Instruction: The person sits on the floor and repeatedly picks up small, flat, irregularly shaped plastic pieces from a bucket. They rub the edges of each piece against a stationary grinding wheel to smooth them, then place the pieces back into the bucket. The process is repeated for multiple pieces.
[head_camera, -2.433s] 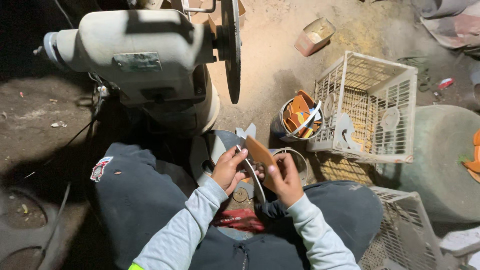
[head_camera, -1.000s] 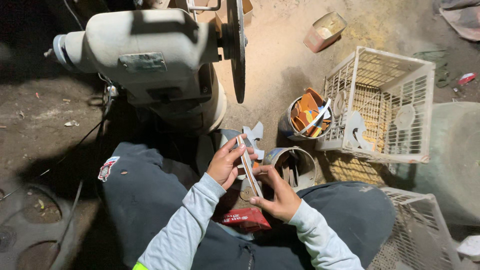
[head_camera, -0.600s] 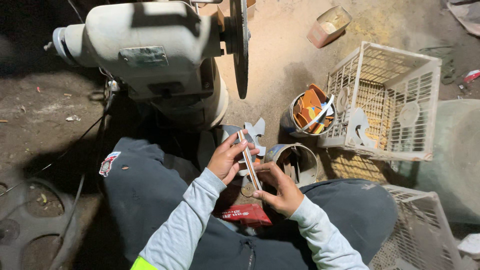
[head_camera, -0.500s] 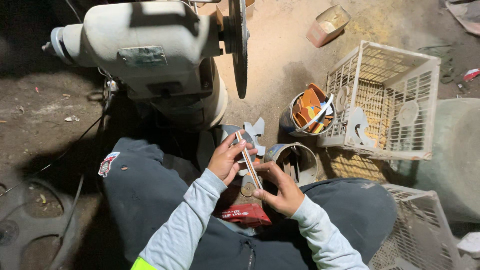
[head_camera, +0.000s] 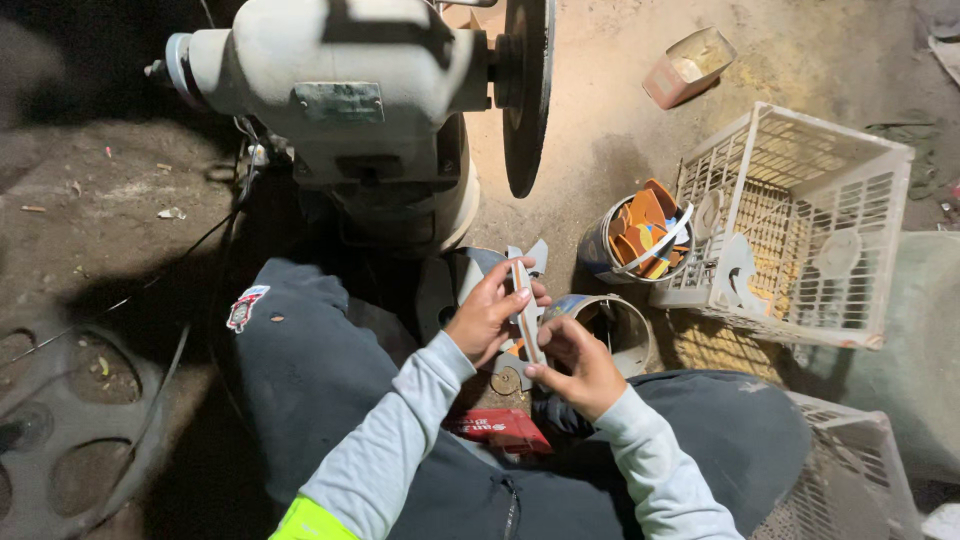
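Hands have drawn closer: left hand (head_camera: 487, 318) pinches the thin flat piece (head_camera: 524, 318) at its top, right hand (head_camera: 578, 362) grips its bottom, now edge-on, just below the grinding wheel (head_camera: 527, 90).

I count one grinding machine (head_camera: 340, 110) at twelve o'clock with one disc (head_camera: 527, 90). Two white plastic crates (head_camera: 800, 220) sit at three o'clock, two round tins (head_camera: 630, 240) at one o'clock, one small tub (head_camera: 688, 66). I hold one thin strip (head_camera: 524, 310).
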